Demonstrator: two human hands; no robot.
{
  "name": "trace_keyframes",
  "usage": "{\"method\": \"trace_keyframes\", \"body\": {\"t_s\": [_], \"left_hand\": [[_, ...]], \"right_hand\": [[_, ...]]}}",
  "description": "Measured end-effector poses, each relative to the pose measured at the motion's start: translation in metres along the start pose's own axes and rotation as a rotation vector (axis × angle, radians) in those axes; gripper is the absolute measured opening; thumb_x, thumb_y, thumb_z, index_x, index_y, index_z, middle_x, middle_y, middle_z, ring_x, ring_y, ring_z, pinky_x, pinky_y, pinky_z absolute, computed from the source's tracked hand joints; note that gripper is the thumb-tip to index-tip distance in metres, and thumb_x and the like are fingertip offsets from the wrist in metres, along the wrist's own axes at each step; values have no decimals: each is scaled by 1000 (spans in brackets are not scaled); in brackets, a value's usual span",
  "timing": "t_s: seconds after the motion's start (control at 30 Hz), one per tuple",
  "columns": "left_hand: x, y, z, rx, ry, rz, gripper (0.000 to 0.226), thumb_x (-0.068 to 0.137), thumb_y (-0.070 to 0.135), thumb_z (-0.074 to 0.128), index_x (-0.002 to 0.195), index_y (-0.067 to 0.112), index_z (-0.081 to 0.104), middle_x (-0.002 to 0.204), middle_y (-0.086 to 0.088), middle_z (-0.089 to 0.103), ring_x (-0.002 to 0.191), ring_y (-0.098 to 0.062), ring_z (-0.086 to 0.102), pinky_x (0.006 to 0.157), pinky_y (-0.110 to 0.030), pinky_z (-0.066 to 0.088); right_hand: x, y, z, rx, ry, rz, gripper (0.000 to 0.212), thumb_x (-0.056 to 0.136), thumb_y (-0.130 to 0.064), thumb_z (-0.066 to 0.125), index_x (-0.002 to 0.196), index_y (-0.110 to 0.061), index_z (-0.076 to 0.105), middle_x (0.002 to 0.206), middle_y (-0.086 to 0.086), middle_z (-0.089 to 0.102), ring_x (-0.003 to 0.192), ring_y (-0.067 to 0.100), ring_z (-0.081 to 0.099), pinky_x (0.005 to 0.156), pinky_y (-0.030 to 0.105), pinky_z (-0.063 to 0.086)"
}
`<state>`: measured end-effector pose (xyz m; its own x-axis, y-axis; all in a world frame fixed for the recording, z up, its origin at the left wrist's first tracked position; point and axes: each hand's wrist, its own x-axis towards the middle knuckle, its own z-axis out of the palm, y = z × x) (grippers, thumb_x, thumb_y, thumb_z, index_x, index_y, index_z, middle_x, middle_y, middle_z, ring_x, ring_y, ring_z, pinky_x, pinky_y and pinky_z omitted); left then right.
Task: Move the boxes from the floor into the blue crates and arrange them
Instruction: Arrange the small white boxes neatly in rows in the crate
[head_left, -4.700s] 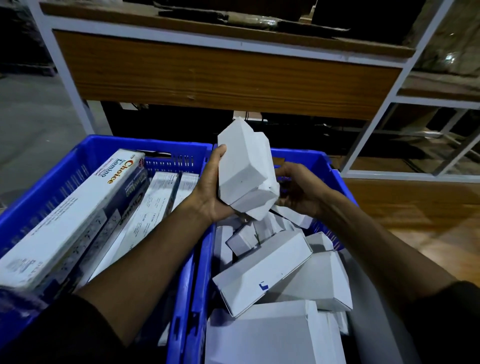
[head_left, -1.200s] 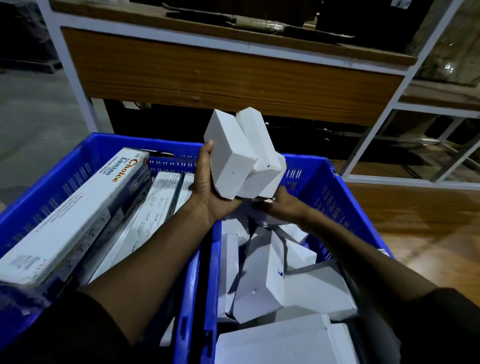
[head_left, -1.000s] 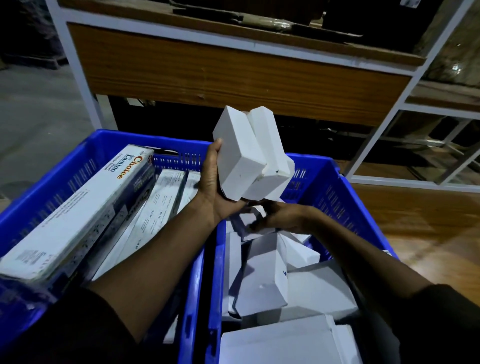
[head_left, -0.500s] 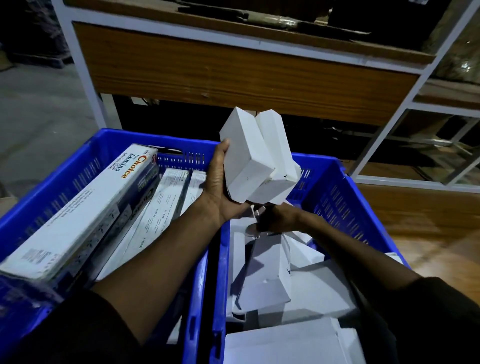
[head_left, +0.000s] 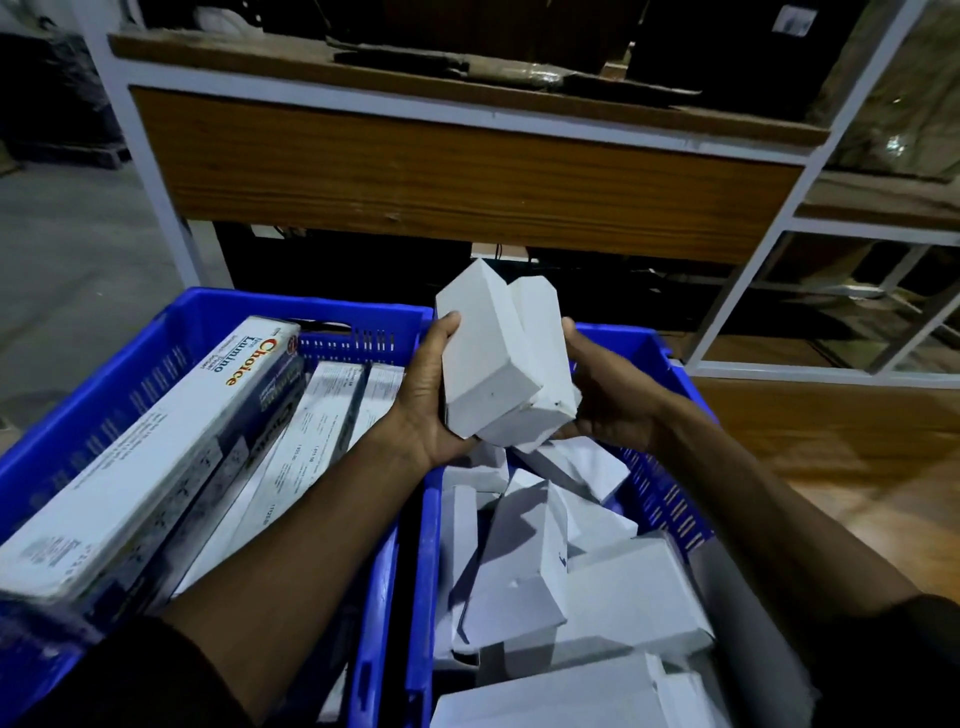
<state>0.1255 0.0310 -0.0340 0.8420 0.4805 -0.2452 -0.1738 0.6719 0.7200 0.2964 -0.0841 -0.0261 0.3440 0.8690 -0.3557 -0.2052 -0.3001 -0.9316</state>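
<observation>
A stack of small white boxes (head_left: 491, 358) stands tilted above the far end of the right blue crate (head_left: 670, 499). My left hand (head_left: 423, 395) grips the stack's left side and bottom. My right hand (head_left: 608, 400) holds its right side, thumb up along the outer box. Under them the right crate holds a loose jumble of white boxes (head_left: 524, 561). The left blue crate (head_left: 98, 395) holds long printed cartons (head_left: 156, 457) laid lengthwise.
A wooden shelf unit with a white metal frame (head_left: 457, 176) stands right behind the crates. Grey floor (head_left: 62, 260) lies to the left and wooden flooring (head_left: 831, 457) to the right. The two crates touch side by side.
My right hand has come up out of the crate's jumble and now holds the right side of the stack. The left hand kept its grip on the stack.
</observation>
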Motion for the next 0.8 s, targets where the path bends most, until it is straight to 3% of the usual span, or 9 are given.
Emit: {"method": "trace_keyframes", "body": {"t_s": [0.13, 0.23, 0.3, 0.37, 0.47, 0.5, 0.6, 0.7, 0.8], "left_hand": [[1, -1, -3, 19, -4, -26, 46, 89, 62, 54, 109, 23, 70, 88, -9, 70, 75, -25, 66, 71, -35, 52], [-1, -2, -2, 39, -6, -21, 49, 90, 63, 54, 113, 22, 68, 87, -8, 70, 75, -23, 68, 71, -34, 54], [-1, -2, -1, 33, -12, -20, 49, 91, 61, 52, 116, 21, 67, 88, -7, 71, 75, -22, 69, 69, -33, 55], [-2, -1, 1, 11, -8, -32, 48, 92, 60, 51, 113, 21, 69, 90, -8, 72, 77, -24, 69, 74, -35, 56], [0, -2, 1, 3, -5, -77, 50, 89, 60, 56, 116, 21, 71, 103, -12, 70, 100, -32, 63, 105, -51, 46], [0, -2, 1, 4, -2, -90, 49, 88, 60, 58, 115, 22, 72, 103, -12, 70, 99, -32, 63, 104, -51, 46], [1, -1, 4, 18, 3, -112, 39, 90, 54, 57, 106, 21, 71, 88, -9, 74, 76, -27, 69, 77, -36, 55], [3, 0, 0, -21, 7, -84, 40, 90, 55, 54, 96, 20, 72, 82, -9, 71, 71, -26, 66, 73, -34, 50], [7, 1, -8, -127, -33, 16, 47, 90, 59, 51, 87, 20, 77, 85, -8, 71, 72, -27, 68, 71, -33, 53]], "right_hand": [[-1, 1, 1, 83, -11, 55, 71, 85, -72, 47, 139, -27, 57, 130, 13, 66, 117, 31, 63, 99, 47, 49], [-2, 6, 0, 142, -75, 68, 70, 85, -72, 50, 140, -28, 56, 137, 13, 61, 128, 36, 55, 107, 54, 41], [-3, 9, -1, 183, -74, 79, 69, 84, -67, 55, 137, -23, 59, 133, 16, 63, 123, 37, 58, 108, 58, 41], [-6, 7, 0, 221, -12, 56, 56, 86, -56, 60, 128, -19, 63, 116, 14, 72, 102, 31, 70, 94, 54, 53], [-6, 3, -2, 236, 75, 17, 35, 91, -40, 64, 117, -16, 65, 99, 11, 76, 82, 26, 74, 72, 45, 59], [-5, 2, -4, 250, 97, 6, 33, 91, -36, 66, 117, -15, 65, 100, 11, 76, 83, 26, 74, 72, 45, 60], [2, 2, -11, 307, 173, -20, 36, 92, -28, 66, 123, -10, 61, 109, 14, 72, 90, 28, 71, 72, 42, 61], [6, 11, -12, 48, 317, 4, 27, 93, -18, 59, 116, -5, 58, 98, 14, 69, 80, 27, 68, 64, 35, 56], [14, 22, -13, -330, 381, 44, 24, 86, -14, 64, 108, -7, 60, 101, 18, 67, 91, 34, 66, 76, 42, 53]]}}
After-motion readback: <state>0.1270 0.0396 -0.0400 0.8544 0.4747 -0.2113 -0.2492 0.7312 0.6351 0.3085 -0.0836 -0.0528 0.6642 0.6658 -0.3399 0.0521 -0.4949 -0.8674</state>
